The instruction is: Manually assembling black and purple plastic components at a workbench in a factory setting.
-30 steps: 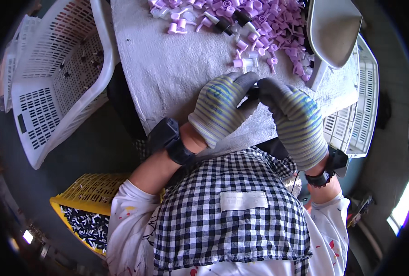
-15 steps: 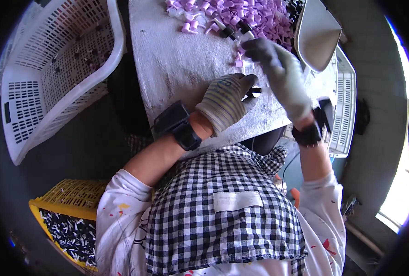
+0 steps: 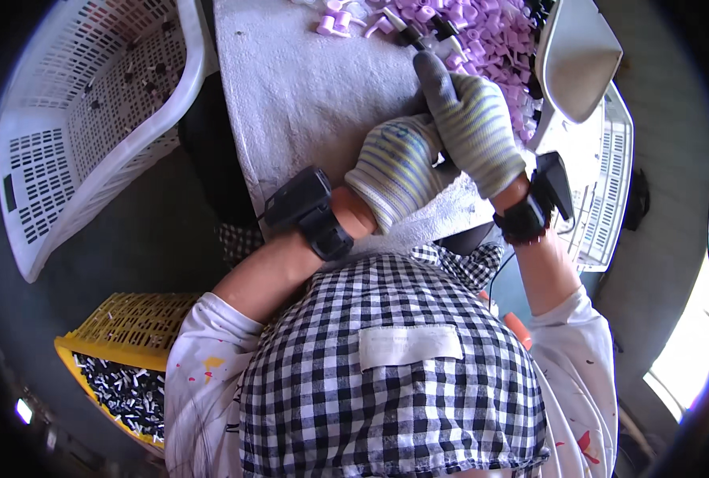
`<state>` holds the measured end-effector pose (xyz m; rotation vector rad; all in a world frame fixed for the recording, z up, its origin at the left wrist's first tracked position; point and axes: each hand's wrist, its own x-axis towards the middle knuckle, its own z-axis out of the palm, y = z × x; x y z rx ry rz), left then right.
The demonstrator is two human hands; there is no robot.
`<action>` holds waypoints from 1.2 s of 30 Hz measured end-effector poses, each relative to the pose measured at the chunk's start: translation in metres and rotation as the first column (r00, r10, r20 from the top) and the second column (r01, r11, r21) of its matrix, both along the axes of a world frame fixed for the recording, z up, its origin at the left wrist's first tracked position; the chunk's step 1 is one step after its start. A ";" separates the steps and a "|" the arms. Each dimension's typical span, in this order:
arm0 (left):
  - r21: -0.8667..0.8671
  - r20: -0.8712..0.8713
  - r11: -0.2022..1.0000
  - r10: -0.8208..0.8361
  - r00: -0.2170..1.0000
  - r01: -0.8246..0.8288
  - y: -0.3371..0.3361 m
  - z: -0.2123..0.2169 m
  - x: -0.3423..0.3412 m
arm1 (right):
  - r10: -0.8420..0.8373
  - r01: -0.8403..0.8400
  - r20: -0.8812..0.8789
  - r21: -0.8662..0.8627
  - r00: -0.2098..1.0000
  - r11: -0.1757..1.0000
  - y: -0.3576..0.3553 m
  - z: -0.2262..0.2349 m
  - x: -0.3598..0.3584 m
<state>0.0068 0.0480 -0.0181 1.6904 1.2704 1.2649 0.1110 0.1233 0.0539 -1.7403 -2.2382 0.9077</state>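
Observation:
My two gloved hands meet over the table's near half. My left hand [image 3: 396, 169], in a striped knit glove with grey fingertips, is closed; its fingertips are tucked behind the other hand. A bit of a small black part [image 3: 447, 170] shows just below where the hands meet. My right hand [image 3: 475, 127] lies over the left fingertips, its grey thumb pointing up and away and its fingers curled in. What the right fingers hold is hidden. Just beyond them lie loose pump heads with black collars [image 3: 408, 33] and a heap of lilac pump heads [image 3: 482, 40].
A light scoop-shaped tray [image 3: 581, 60] stands right of the heap. White perforated baskets are at the left [image 3: 123, 135] and right [image 3: 613, 175]. A yellow crate [image 3: 119, 323] holding many small black and white parts sits lower left. The pale cloth-covered table [image 3: 306, 95] spans the middle.
My right hand has come down and left onto the left hand's fingertips, its fingers curling in. The black part at the left fingers is now mostly covered. The view has shifted slightly.

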 end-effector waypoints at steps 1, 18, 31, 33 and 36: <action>0.009 -0.006 1.000 0.003 1.000 -0.003 0.001 -0.005 0.002 | 0.034 -0.035 0.032 0.023 0.999 0.999 0.000 0.000 0.001; -0.033 -0.128 0.997 0.061 0.990 -0.065 0.002 0.011 0.015 | -0.337 0.326 -0.808 -0.191 0.483 0.926 -0.032 -0.034 0.095; 0.000 -0.614 0.996 0.074 0.786 -0.094 -0.036 0.043 -0.016 | -0.264 -0.028 -0.749 -0.352 0.608 0.936 -0.059 -0.020 0.066; 0.006 -0.560 0.994 0.093 0.823 -0.108 -0.041 0.030 -0.019 | -0.211 -0.040 -0.740 -0.305 0.639 0.951 -0.061 -0.024 0.062; -0.042 -0.493 0.993 0.072 0.867 -0.106 -0.045 0.030 -0.023 | -0.101 -0.060 -0.692 -0.204 0.714 0.977 -0.060 -0.023 0.061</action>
